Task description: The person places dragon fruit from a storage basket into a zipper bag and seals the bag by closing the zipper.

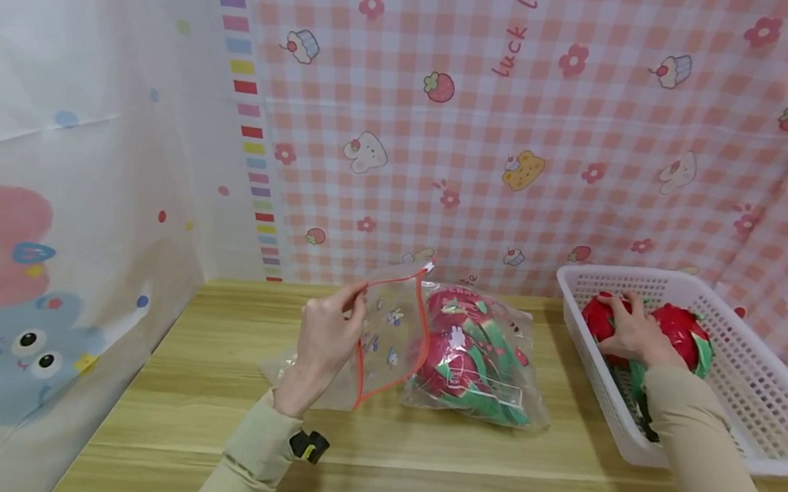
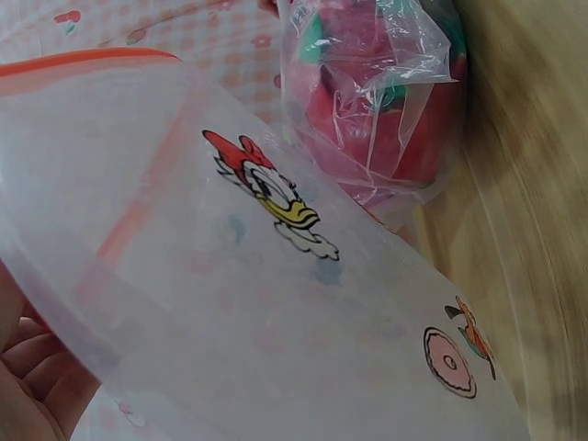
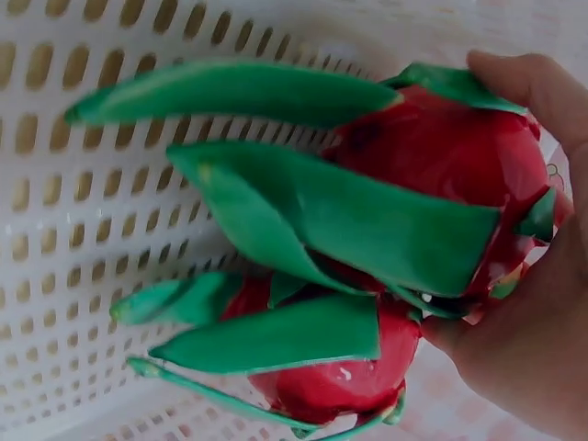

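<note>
My left hand point(image 1: 328, 335) pinches the edge of a clear bag point(image 1: 393, 325) with an orange-red rim and cartoon prints; its mouth gapes towards the right. In the left wrist view the bag's printed film point(image 2: 276, 303) fills most of the picture. My right hand point(image 1: 635, 333) reaches into a white perforated basket point(image 1: 774, 370) and grips a red dragon fruit point(image 1: 597, 319) with long green scales. Thumb and fingers lie round this dragon fruit point(image 3: 450, 147) in the right wrist view. A second dragon fruit point(image 1: 681, 333) lies beside it in the basket.
Right of the held bag, a filled clear bag point(image 1: 483, 357) with red and green dragon fruit lies on the wooden table point(image 1: 414, 478). Behind the table hangs a pink checked cloth point(image 1: 404, 144), and a white printed cloth point(image 1: 86, 192) hangs at the left.
</note>
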Tool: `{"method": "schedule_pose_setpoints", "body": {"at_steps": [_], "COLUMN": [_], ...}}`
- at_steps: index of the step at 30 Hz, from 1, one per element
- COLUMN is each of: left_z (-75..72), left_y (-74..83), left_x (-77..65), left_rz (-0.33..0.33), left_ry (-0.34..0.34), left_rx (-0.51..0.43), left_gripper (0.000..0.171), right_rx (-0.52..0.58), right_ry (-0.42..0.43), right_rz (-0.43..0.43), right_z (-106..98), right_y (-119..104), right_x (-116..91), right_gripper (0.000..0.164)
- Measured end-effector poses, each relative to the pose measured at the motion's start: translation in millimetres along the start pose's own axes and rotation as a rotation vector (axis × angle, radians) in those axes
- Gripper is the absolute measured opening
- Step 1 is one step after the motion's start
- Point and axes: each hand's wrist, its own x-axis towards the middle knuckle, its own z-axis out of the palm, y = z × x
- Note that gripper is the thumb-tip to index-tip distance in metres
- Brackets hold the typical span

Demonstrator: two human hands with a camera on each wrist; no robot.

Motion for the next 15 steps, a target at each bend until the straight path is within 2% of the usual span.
{"method": "schedule_pose_setpoints", "body": {"at_steps": [5, 11, 15], "left_z": [-1.8, -4.4, -5.2], "left_y": [0.7, 0.8, 2.1], "left_x": [0.7, 2.1, 3.7], "left_rz": [-0.021, -0.038, -0.035], "left_ry": [-0.016, -0.032, -0.032], "left_rx": [0.001, 0.024, 0.038], "left_gripper": [0.018, 0.020, 0.021], "right_rx": [-0.008, 0.010, 0.009], "right_ry": [0.007, -0.013, 0.023], "right_rz": [0.000, 0.011, -0.014], "right_z": [0.9, 2.7, 5.3], "right_y": [2.9, 5.6, 6.6], "right_x": [-0.1, 0.7, 1.4], "right_gripper": [0.085, 0.095, 0.094]}}
